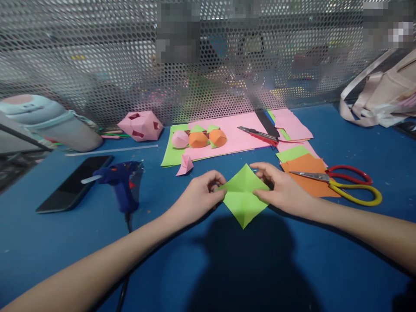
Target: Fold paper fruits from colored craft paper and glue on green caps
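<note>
A square of light green paper (244, 199) with crossing crease lines is held up like a diamond above the blue table. My left hand (203, 193) pinches its left corner between thumb and fingers. At the opposite corner my right hand (281, 186) grips the sheet, thumb in front and fingers behind. Just beyond the hands lies a small folded pink paper piece (185, 165). To the right, scissors (328, 177) with one red and one yellow handle rest on orange paper (312, 184).
A blue glue gun (121, 182) with a cord and a phone (76, 184) lie left. Behind are a pink paper polyhedron (142, 125), folded paper buds (198, 139), pink sheets (235, 130) and a utility knife (258, 135). A tumbler (55, 123), a bag (386, 91) and perforated metal panel (123, 78) border the table.
</note>
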### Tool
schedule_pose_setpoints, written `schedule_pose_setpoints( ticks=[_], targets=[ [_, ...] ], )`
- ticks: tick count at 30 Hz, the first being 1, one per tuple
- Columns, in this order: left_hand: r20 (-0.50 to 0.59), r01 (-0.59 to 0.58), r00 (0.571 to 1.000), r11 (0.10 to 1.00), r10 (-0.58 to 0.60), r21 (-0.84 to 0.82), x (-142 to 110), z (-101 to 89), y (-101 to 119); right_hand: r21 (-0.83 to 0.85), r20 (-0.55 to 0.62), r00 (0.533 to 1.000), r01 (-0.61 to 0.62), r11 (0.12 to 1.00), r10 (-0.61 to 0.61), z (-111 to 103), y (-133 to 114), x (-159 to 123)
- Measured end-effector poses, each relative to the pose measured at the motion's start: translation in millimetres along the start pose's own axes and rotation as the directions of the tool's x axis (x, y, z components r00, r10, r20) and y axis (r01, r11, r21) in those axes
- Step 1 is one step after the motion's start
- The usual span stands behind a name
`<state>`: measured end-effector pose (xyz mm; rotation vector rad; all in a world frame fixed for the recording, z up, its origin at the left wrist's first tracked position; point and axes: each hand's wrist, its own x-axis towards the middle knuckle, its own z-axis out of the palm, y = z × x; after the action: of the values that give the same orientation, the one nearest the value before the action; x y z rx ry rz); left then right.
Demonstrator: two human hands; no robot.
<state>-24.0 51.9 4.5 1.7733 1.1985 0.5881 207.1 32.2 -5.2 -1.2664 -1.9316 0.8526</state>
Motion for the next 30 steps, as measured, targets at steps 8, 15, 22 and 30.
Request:
schedule_pose_setpoints(
  ticks=[8, 15, 22, 30],
  targets=[
    [0.061, -0.260, 0.964, 0.882, 0.257, 0.393, -5.6, -3.2, 4.7, -0.094, 0.085, 0.988, 0.134, 0.986, -0.127, 3.6, 10.9, -7.9],
    [0.179, -0.434, 0.901, 0.799, 0.396, 0.416, -3.1, -7.4, -0.3, -0.363, 0.199, 0.922, 0.384, 0.849, -0.332, 6.4, 14.5, -7.1],
    [0.306, -0.536, 0.844, 0.734, 0.442, 0.418, 0.2, -8.9, -3.5, -0.521, 0.321, 0.798, 0.599, 0.609, -0.510, 6.1, 21.9, -6.8],
    [0.398, -0.632, 0.759, 0.434, 0.516, 0.642, -2.2, -12.6, -4.2, -0.563, 0.388, 0.739, 0.663, 0.494, -0.550, -3.7, 8.8, -7.7]
  ],
)
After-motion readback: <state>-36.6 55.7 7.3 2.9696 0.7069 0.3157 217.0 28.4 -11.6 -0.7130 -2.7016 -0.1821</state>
